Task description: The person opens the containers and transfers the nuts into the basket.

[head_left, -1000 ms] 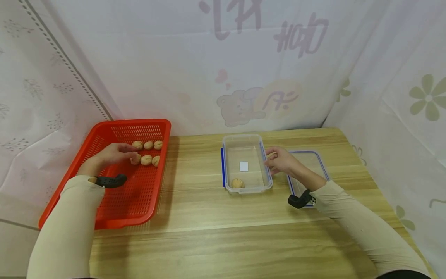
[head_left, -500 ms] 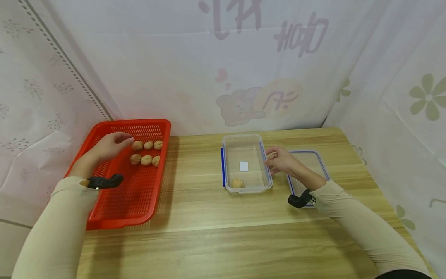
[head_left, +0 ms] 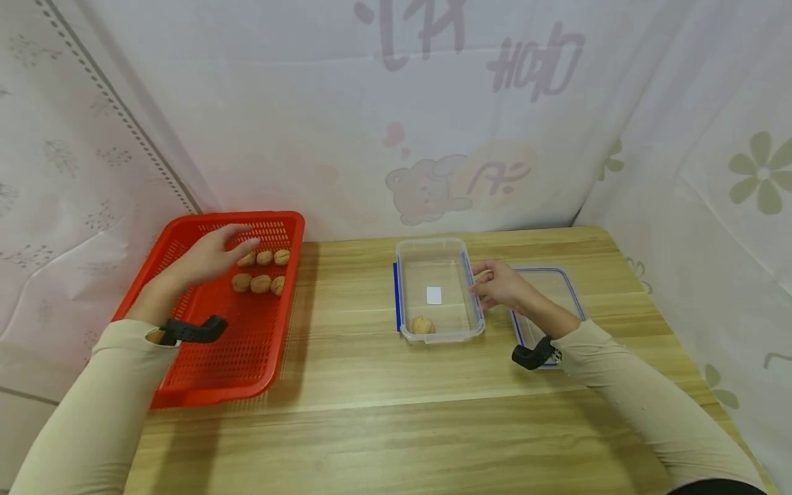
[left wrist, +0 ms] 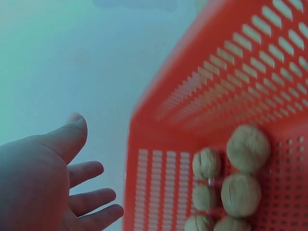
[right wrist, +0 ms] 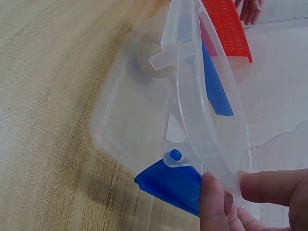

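Observation:
My left hand (head_left: 207, 260) is held over the back of the red basket (head_left: 229, 357), thumb and fingers spread, holding nothing. Just to its right, several walnuts (head_left: 260, 284) lie in two rows on the basket floor; the left wrist view shows these walnuts (left wrist: 241, 195) beyond the fingertips. My right hand (head_left: 500, 285) pinches the right wall of a clear plastic box (head_left: 442, 337), thumb on one side and fingers on the other. Inside the box, near its front left corner, sits one walnut (head_left: 423, 325). Blue latch flaps (right wrist: 168, 185) hang from the box's sides.
A clear lid (head_left: 551, 280) with a blue seal lies to the right of the box, partly under my right forearm. Patterned white cloth (head_left: 346, 137) hangs behind and at both sides of the wooden table (head_left: 346, 440).
My left hand has come away from the front-left walnut, moving toward the back of the basket, then slightly right with its fingers spreading. The right hand and the box stay put.

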`<state>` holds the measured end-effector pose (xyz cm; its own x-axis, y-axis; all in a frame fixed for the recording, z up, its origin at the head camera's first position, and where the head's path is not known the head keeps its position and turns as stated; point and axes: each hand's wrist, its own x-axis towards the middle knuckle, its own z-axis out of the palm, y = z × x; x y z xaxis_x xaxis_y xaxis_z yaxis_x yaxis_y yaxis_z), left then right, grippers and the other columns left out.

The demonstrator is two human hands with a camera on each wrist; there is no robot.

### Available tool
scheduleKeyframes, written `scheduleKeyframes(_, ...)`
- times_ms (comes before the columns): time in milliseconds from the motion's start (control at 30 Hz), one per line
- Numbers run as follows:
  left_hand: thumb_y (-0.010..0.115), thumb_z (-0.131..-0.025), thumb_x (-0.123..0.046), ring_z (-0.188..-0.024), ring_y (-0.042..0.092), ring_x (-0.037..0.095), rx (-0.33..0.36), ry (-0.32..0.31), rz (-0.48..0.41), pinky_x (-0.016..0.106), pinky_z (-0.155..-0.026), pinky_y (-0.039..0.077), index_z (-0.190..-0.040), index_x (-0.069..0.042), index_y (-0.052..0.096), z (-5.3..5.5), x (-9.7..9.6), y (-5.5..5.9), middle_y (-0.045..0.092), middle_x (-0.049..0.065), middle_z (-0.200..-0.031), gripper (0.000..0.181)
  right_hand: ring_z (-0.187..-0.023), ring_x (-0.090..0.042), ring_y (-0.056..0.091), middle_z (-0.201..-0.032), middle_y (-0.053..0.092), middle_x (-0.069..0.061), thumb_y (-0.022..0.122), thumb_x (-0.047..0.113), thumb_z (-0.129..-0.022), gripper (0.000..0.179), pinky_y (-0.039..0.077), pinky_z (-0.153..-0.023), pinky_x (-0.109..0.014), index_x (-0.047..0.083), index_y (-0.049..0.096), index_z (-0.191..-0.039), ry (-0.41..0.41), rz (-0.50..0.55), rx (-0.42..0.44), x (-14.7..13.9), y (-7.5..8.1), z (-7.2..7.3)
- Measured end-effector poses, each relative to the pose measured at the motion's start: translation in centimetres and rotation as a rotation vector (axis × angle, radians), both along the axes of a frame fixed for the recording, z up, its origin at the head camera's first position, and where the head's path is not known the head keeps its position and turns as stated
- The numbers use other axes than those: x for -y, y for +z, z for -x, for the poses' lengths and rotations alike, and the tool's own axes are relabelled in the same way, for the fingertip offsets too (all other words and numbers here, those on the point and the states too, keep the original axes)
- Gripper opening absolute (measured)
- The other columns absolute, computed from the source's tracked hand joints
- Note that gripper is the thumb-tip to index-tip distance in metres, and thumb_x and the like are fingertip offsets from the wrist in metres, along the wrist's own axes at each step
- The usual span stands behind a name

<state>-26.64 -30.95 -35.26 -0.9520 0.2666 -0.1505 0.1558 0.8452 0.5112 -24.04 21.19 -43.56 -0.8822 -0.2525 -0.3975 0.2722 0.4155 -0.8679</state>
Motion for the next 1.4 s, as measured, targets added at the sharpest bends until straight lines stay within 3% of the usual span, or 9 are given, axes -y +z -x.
scheduleKeyframes(700,0.053,-0.108,-0.031,-0.151,0.020,0.043,-0.033,-0.246,-0.078,0.062,-0.120,0.019,-0.158,0.001,0.028,-0.8,-9.2,2.1,0.025,0.024,-0.163,0.065,-0.077,-0.020,0.063,-0.105,0.057,-0.016,0.061,0.000,-0.099,0.048,0.062,-0.074,-0.037,-0.011,0.038,-0.141,0.002,-0.003,0.001,-0.2,-0.1,-0.1)
scheduleKeyframes(867,0.054,-0.108,-0.030,-0.142,0.040,0.044,0.002,-0.303,-0.111,0.060,-0.117,0.029,-0.160,0.000,0.024,-0.7,-11.3,2.1,0.020,0.023,-0.165,0.067,-0.077,-0.020,0.063,-0.105,0.057,-0.017,0.060,-0.001,-0.099,0.047,0.062,-0.073,-0.037,-0.011,0.039,-0.140,-0.003,-0.003,-0.001,-0.1,-0.1,-0.1)
scheduleKeyframes(933,0.053,-0.108,-0.030,-0.142,0.040,0.043,0.007,-0.319,-0.108,0.059,-0.116,0.030,-0.160,0.000,0.024,-0.6,-12.0,2.0,0.020,0.022,-0.166,0.067,-0.078,-0.021,0.063,-0.105,0.057,-0.017,0.060,-0.001,-0.099,0.048,0.062,-0.073,-0.037,-0.011,0.038,-0.140,-0.002,-0.001,-0.001,-0.1,-0.1,-0.1)
scheduleKeyframes(1100,0.054,-0.107,-0.033,-0.152,0.018,0.041,-0.011,-0.357,-0.051,0.059,-0.121,0.020,-0.159,-0.001,0.026,-0.2,-13.8,1.9,0.022,0.022,-0.165,0.067,-0.078,-0.022,0.063,-0.105,0.057,-0.017,0.060,-0.001,-0.099,0.049,0.062,-0.072,-0.035,-0.011,0.037,-0.141,0.001,0.006,0.007,-0.1,-0.2,-0.1)
scheduleKeyframes(1400,0.055,-0.106,-0.037,-0.153,0.021,0.038,-0.008,-0.419,-0.009,0.054,-0.123,0.018,-0.158,-0.001,0.031,0.4,-16.8,2.0,0.026,0.021,-0.164,0.067,-0.078,-0.019,0.062,-0.102,0.057,-0.014,0.059,-0.001,-0.100,0.047,0.061,-0.070,-0.033,-0.011,0.039,-0.141,-0.003,-0.006,0.004,-0.1,0.0,0.1)
